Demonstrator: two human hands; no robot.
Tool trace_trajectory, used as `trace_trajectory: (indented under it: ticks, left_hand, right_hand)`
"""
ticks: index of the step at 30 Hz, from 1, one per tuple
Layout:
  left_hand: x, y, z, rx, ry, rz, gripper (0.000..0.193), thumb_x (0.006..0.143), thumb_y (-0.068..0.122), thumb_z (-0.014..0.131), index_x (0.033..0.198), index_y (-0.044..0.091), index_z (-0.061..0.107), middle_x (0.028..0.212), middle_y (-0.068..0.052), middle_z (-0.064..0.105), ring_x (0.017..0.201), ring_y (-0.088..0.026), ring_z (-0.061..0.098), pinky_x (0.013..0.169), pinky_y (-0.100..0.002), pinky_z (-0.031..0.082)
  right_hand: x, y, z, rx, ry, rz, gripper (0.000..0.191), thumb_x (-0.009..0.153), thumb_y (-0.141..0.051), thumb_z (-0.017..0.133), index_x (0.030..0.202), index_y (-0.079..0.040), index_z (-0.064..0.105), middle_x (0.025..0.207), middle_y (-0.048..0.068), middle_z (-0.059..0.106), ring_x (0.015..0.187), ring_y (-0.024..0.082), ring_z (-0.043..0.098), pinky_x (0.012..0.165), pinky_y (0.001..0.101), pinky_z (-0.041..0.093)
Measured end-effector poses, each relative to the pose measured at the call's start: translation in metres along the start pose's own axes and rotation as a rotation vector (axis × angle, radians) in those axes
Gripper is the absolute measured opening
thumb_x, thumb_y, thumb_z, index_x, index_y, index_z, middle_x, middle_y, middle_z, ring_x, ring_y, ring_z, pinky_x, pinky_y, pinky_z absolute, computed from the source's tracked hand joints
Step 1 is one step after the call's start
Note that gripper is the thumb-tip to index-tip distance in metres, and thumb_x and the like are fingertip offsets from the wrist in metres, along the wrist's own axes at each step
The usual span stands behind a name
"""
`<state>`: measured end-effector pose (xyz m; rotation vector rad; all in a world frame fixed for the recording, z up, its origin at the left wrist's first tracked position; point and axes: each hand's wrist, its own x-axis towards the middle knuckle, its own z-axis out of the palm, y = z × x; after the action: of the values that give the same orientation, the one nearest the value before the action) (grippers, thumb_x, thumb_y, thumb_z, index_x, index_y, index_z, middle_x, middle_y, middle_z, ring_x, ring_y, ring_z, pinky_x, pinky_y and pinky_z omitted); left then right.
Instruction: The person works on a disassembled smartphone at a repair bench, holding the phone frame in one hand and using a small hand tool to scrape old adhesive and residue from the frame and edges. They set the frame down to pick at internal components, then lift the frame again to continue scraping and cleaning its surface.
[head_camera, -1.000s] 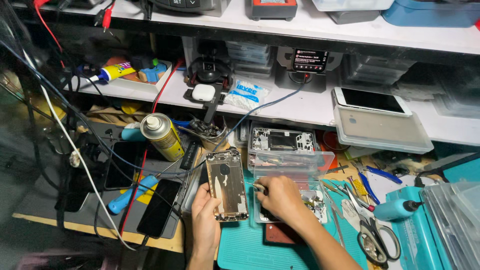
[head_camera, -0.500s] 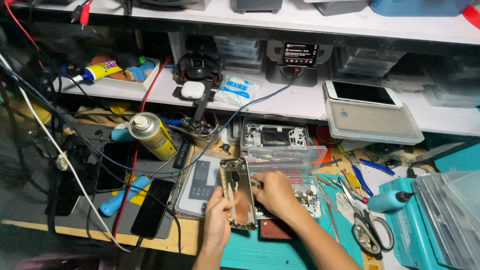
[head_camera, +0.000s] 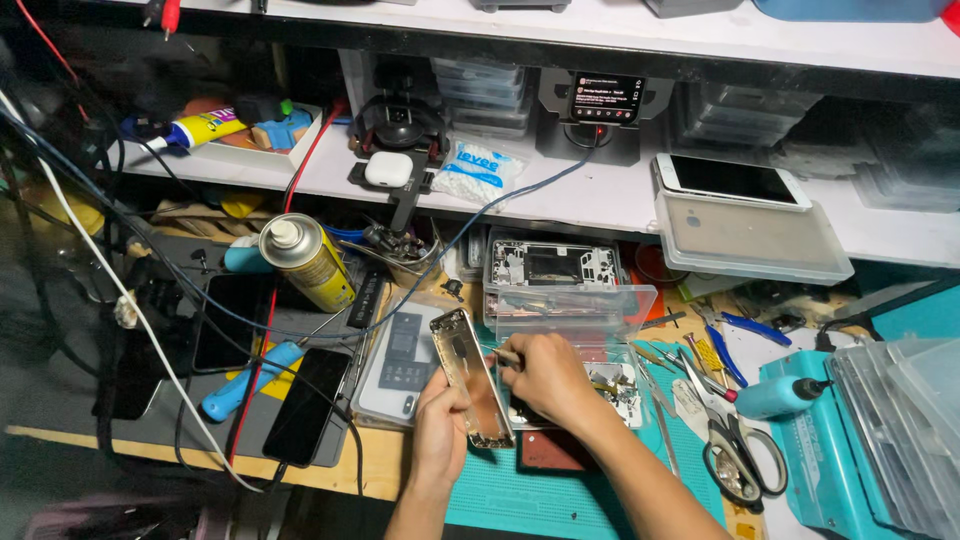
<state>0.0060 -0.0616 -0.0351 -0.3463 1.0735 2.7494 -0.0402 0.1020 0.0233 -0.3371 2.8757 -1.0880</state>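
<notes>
My left hand (head_camera: 438, 430) grips a bare gold phone frame (head_camera: 470, 373) by its lower edge and holds it tilted above the bench. My right hand (head_camera: 548, 378) pinches a thin metal tool (head_camera: 502, 355), probably tweezers, with its tip at the frame's right side. A clear plastic parts box (head_camera: 570, 300) stands just behind the hands. A small tray of tiny parts (head_camera: 618, 385) lies under my right wrist. A teal work mat (head_camera: 520, 500) covers the bench below my arms.
A yellow spray can (head_camera: 305, 262) stands at the left, near two dark phones (head_camera: 305, 405) and tangled cables. Scissors (head_camera: 735, 455), a blue-tipped bottle (head_camera: 775, 395) and stacked clear lids (head_camera: 900, 420) lie at the right. The shelf behind holds a white earbud case (head_camera: 388, 168) and a phone on a tray (head_camera: 735, 180).
The phone frame has turned from face-on to more edge-on in my left hand. My right hand stays at its right side with the tool. The view has shifted slightly.
</notes>
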Motion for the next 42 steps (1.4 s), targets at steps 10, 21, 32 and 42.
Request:
trace_trajectory:
  ticks: [10,21,32,42]
  left_hand:
    - [0.008,-0.011,-0.019,0.008,-0.029,0.039,0.053,0.079,-0.006,0.04,0.131,-0.006,0.055,0.117,-0.015,0.065,0.105,-0.021,0.065,0.094,-0.037,0.055]
    - [-0.002,0.001,-0.005,0.045,-0.04,0.035,0.055,0.075,-0.007,0.04,0.127,-0.007,0.056,0.122,-0.018,0.068,0.11,-0.023,0.066,0.1,-0.036,0.051]
    - [0.0,-0.007,-0.02,0.125,0.023,0.09,0.043,0.078,-0.007,0.045,0.118,-0.003,0.059,0.099,-0.005,0.059,0.086,-0.01,0.056,0.079,-0.024,0.047]
    - [-0.016,0.021,0.002,0.289,-0.043,0.217,0.065,0.084,-0.008,0.05,0.148,-0.007,0.044,0.13,-0.017,0.068,0.11,-0.017,0.067,0.093,-0.028,0.052]
  right_hand:
    - [0.0,0.002,0.004,0.018,-0.021,0.048,0.02,0.07,-0.014,0.076,0.088,-0.005,0.072,0.072,0.018,0.071,0.073,0.038,0.071,0.069,0.0476,0.054]
    - [-0.008,0.0,0.006,0.149,0.13,-0.109,0.014,0.068,-0.006,0.074,0.078,-0.001,0.067,0.072,0.016,0.066,0.067,0.036,0.066,0.061,0.043,0.05]
    - [-0.011,0.005,0.016,0.19,0.159,0.023,0.014,0.073,-0.009,0.075,0.084,-0.002,0.07,0.069,0.018,0.067,0.06,0.031,0.067,0.061,0.0375,0.053]
    - [-0.019,0.048,-0.01,0.602,0.174,0.04,0.015,0.082,-0.005,0.076,0.096,-0.001,0.073,0.079,-0.002,0.071,0.073,0.004,0.063,0.066,0.023,0.052]
